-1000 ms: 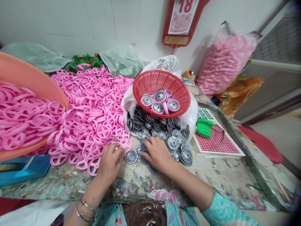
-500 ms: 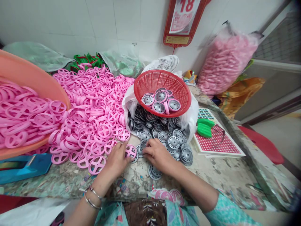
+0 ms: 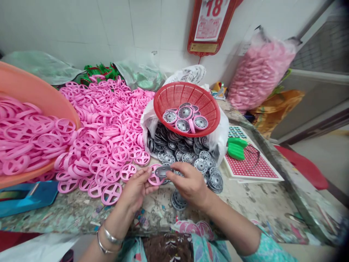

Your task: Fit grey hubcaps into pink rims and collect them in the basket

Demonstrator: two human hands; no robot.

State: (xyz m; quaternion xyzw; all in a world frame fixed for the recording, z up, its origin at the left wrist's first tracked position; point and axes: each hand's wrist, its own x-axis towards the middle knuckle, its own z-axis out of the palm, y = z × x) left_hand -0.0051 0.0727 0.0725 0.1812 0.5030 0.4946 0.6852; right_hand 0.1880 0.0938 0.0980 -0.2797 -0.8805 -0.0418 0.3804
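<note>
A pink plastic wheel ring (image 3: 154,179) with spokes is pinched in my left hand (image 3: 135,187), raised a little off the table. My right hand (image 3: 189,182) grips a grey hubcap disc (image 3: 163,171) by its edge, tilted and overlapping the ring's right side in view; whether they touch I cannot tell. Loose pink wheel rings (image 3: 117,153) are heaped left of my hands. Grey discs (image 3: 209,167) spill from a white bag (image 3: 219,136) just beyond my right hand, and a few more grey discs (image 3: 178,200) lie below it.
A red basket (image 3: 188,87) with several joined pink-and-grey wheels rests on the white bag. At left stand an orange basin (image 3: 58,98) of pink rings and a blue tape dispenser (image 3: 40,196). Sticker sheets (image 3: 253,169) with a green piece (image 3: 237,148) lie at right.
My left hand has lifted the pink ring and turned palm inward. My right hand has picked up a grey disc and brought it over against the ring's side.
</note>
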